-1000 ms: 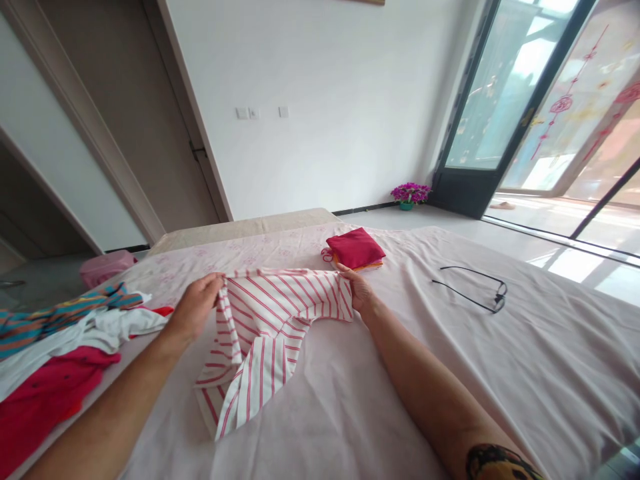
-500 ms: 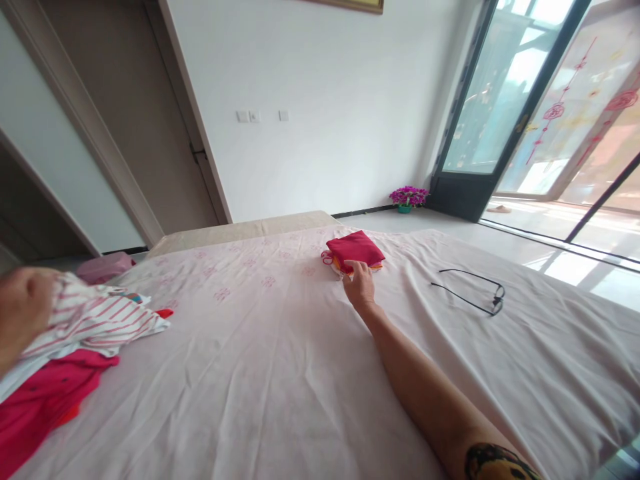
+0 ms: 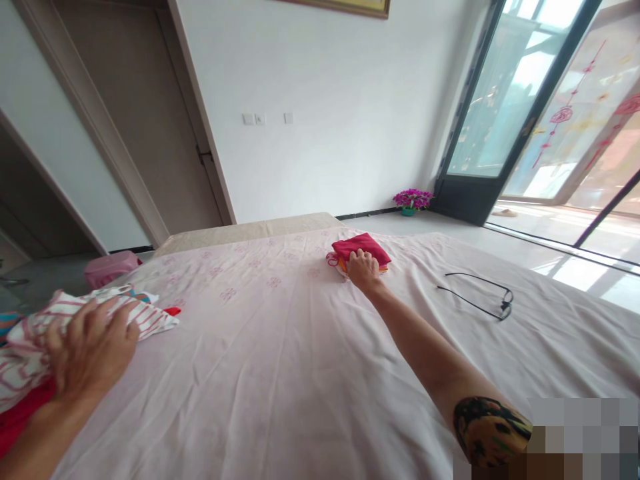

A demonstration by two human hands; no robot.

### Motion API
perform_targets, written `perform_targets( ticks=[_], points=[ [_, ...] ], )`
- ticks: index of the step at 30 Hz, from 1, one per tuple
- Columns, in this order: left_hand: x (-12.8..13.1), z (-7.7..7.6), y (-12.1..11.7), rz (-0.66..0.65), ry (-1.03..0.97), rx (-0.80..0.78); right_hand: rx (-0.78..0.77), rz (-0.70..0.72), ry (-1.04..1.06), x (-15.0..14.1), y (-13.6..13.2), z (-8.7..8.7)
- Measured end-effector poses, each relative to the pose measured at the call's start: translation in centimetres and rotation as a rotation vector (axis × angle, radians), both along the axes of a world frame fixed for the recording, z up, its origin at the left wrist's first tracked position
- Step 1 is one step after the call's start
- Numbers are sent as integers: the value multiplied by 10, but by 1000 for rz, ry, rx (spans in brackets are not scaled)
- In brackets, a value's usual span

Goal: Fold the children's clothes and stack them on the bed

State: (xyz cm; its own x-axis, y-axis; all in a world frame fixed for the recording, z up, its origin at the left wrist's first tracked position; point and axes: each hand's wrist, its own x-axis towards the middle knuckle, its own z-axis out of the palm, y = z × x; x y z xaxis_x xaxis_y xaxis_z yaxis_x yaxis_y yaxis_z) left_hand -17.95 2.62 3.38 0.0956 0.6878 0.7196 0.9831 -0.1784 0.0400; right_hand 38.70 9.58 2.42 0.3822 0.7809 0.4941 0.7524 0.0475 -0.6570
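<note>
My left hand [image 3: 90, 350] lies with fingers spread on a crumpled red-and-white striped garment [image 3: 145, 319], which sits on the heap of clothes at the left of the bed. My right hand [image 3: 363, 267] reaches far across the pale pink bedsheet [image 3: 300, 360] and its fingers curl over the near edge of a small stack of folded clothes [image 3: 364, 248], red on top with orange beneath. Whether it grips the stack is unclear.
A black clothes hanger [image 3: 483, 295] lies on the bed to the right. A pink stool [image 3: 107, 268] stands beyond the bed's far left corner. A pot of purple flowers [image 3: 412, 199] sits on the floor by the glass sliding door [image 3: 505, 113].
Both hands held the striped garment spread at the bed's middle. My left hand carried it onto the pile at the left; my right hand let go and moved onto the folded red stack.
</note>
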Motion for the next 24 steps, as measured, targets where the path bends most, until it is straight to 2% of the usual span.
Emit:
perform_targets(
  ticks=[3, 6, 9, 11, 13, 15, 17, 19, 21, 24],
  points=[
    [33, -21, -3, -77, 148, 27, 31, 64, 202, 10, 3, 17],
    [48, -45, 4, -167, 189, -81, 31, 106, 284, 5, -3, 39],
    [51, -61, 12, -226, 158, -200, 31, 276, 522, -22, -15, 60],
    [50, -65, 16, -248, 123, -281, 26, 437, 800, -50, -24, 70],
    [49, -66, 16, -256, 78, -360, 27, 544, 1083, -80, -33, 71],
    [49, -65, 15, -248, 34, -418, 16, 593, 1291, -107, -41, 64],
    [49, -64, 12, -232, 5, -445, -81, 616, 1393, -128, -48, 46],
    [49, -64, 11, -225, -14, -454, -268, 574, 1394, -141, -55, 23],
    [49, -64, 10, -227, -36, -457, -429, 460, 1340, -147, -60, 1],
    [51, -65, 9, -234, -84, -446, -467, 395, 1298, -149, -66, -18]
  ],
)
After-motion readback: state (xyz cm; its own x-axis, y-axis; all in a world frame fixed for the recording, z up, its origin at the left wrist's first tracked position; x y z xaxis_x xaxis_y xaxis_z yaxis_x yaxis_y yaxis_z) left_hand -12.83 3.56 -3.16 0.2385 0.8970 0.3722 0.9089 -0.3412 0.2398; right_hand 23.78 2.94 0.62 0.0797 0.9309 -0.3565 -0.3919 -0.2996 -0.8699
